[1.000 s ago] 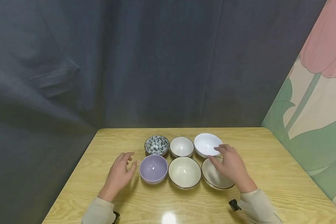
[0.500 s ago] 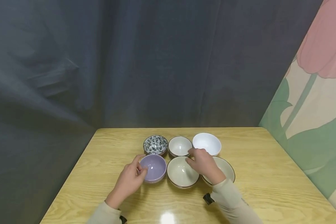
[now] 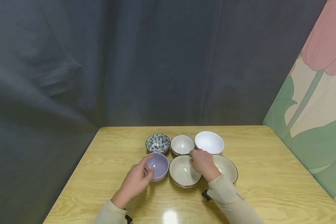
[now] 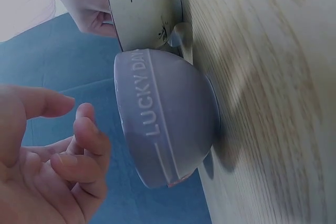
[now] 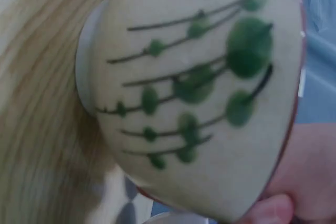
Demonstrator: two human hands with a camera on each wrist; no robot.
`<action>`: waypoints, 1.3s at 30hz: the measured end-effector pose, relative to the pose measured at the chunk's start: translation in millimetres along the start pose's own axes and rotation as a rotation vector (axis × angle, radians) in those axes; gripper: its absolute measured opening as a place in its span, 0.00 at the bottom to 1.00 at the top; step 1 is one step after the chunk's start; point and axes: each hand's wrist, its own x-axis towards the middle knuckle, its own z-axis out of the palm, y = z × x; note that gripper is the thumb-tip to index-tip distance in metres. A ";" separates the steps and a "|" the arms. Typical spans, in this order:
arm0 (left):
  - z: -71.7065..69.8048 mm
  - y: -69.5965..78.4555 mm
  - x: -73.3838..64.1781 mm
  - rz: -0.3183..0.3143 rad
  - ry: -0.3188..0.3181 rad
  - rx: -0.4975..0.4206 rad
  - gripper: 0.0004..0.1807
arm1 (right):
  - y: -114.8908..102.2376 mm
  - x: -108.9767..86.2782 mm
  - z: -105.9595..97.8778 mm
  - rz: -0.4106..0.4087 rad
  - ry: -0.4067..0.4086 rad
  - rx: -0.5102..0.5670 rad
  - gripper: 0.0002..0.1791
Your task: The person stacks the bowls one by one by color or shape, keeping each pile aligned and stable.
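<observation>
My right hand [image 3: 203,163] pinches the far right rim of the middle front cream bowl [image 3: 183,174], fingers curled at the brown edge. My left hand [image 3: 137,179] hovers at the left side of the purple bowl [image 3: 160,166], overlapping its rim in the head view. In the left wrist view, its bent fingers and thumb stand apart from the purple bowl [image 4: 163,114], which has raised lettering. The right front cream bowl [image 3: 228,168] sits under my right wrist. Its outside, with green dots on dark stems [image 5: 194,87], fills the right wrist view.
Behind stand a dark floral-patterned bowl [image 3: 158,143], a small off-white bowl [image 3: 182,144] and a plain white bowl [image 3: 210,142], close against the front row. All rest on a wooden table [image 3: 268,180]. A dark curtain [image 3: 162,62] hangs behind it.
My right hand has moved left from over the right front bowl to the middle cream bowl's rim, its fingers now curled in. My left hand has moved right, over the purple bowl's edge.
</observation>
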 end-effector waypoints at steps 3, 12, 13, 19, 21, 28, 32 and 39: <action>1.1 0.9 -0.1 0.004 -0.004 0.001 0.28 | 2.0 0.2 0.6 0.010 -0.020 0.029 0.04; 2.0 6.0 1.6 0.023 -0.022 0.003 0.27 | 7.0 -4.2 0.5 -0.028 -0.024 0.199 0.08; 2.1 6.7 2.2 0.022 -0.021 0.008 0.27 | 7.6 -5.4 0.1 -0.038 -0.017 0.223 0.08; 7.8 11.6 10.4 0.030 -0.024 0.000 0.26 | 15.9 -11.0 -1.3 -0.076 0.054 0.357 0.05; 10.4 14.2 13.8 0.041 -0.020 -0.001 0.26 | 19.1 -11.6 -1.6 -0.084 0.067 0.395 0.06; 13.8 20.1 20.3 0.071 0.019 0.033 0.22 | 22.5 -18.2 -5.9 -0.150 0.099 0.464 0.07; 12.3 22.5 20.4 0.051 0.040 0.027 0.21 | 21.5 -24.0 -12.2 -0.185 0.130 0.503 0.07; 14.2 27.8 21.7 0.085 0.059 0.010 0.21 | 28.3 -36.3 -22.1 -0.177 0.183 0.548 0.06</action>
